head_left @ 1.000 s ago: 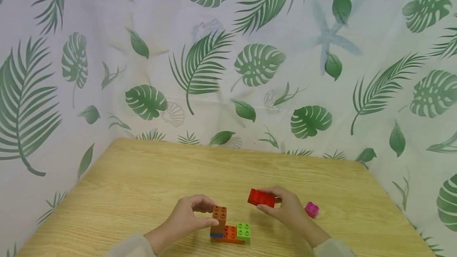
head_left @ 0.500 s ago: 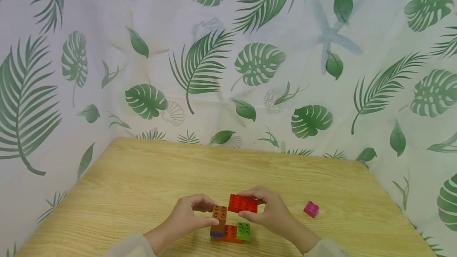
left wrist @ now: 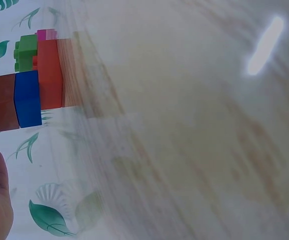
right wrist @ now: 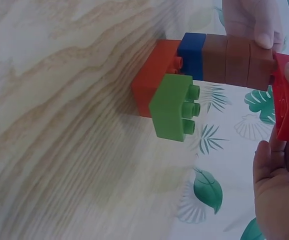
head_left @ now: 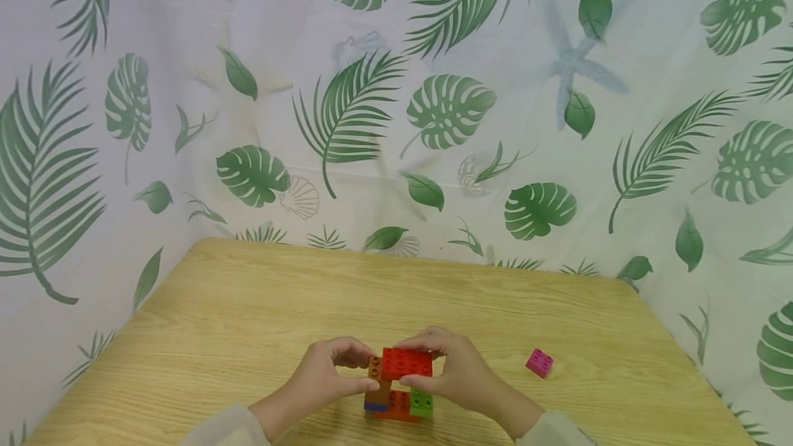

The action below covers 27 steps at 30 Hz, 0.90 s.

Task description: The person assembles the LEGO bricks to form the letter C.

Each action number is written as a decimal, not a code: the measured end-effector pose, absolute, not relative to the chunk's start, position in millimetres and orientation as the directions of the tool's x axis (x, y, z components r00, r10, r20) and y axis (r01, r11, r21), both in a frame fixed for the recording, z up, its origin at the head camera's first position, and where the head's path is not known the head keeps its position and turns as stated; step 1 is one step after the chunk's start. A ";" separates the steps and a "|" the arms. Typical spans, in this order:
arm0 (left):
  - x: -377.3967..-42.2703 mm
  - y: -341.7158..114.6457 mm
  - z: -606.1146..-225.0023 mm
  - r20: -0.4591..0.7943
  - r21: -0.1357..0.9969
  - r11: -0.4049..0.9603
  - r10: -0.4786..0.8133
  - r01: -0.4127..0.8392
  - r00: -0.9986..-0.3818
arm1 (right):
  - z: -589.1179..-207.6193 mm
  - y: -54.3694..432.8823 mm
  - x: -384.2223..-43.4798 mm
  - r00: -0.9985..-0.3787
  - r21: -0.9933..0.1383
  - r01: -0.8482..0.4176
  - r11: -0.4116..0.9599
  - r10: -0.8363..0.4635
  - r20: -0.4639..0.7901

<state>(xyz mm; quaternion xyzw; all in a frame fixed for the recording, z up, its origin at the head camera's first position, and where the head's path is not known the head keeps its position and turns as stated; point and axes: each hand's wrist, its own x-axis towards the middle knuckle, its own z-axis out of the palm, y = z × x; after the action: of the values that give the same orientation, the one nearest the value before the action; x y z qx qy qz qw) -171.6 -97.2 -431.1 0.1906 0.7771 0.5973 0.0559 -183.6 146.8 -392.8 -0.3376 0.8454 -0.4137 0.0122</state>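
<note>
My left hand (head_left: 331,372) holds a tower of brown toy bricks (right wrist: 237,61) between thumb and fingers. Under the brown ones is a blue brick (right wrist: 191,56), which stands on one end of an orange brick (right wrist: 153,75). A light green brick (right wrist: 170,107) sits on the orange brick's other end, studs bare. With thumb and fingertips, my right hand (head_left: 458,377) grips a red brick (head_left: 407,363) by its sides. One end of it lies over the top of the brown tower, the other reaches out above the green brick. Whether it is pressed fully down I cannot tell.
A small pink brick (head_left: 540,363) lies on the wooden table (head_left: 297,294), to the right of my right hand. Behind the table and at its sides hangs a white curtain (head_left: 372,219) printed with green leaves.
My right hand has carried the red brick leftward from the right of the stack to the top of the brown tower. The left hand has stayed in place.
</note>
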 end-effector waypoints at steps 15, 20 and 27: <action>-171.3 -96.8 -430.9 0.143 0.949 0.217 0.356 0.231 -0.923 | -376.5 144.5 -181.6 -0.773 -0.658 -0.539 0.526 -0.619 0.138; -170.5 -96.8 -430.2 0.150 0.947 0.218 0.353 0.238 -0.923 | -372.8 143.1 -180.7 -0.777 -0.664 -0.526 0.531 -0.617 0.122; -170.4 -95.0 -429.5 0.156 0.930 0.254 0.382 0.265 -0.911 | -371.0 143.6 -179.4 -0.781 -0.678 -0.514 0.525 -0.614 0.116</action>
<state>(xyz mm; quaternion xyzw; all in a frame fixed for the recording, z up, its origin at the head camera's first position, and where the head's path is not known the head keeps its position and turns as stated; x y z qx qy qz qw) -170.4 -95.0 -429.5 0.2048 0.7903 0.5753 0.0506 -179.4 143.6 -371.0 -0.3239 0.8706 -0.3640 0.0685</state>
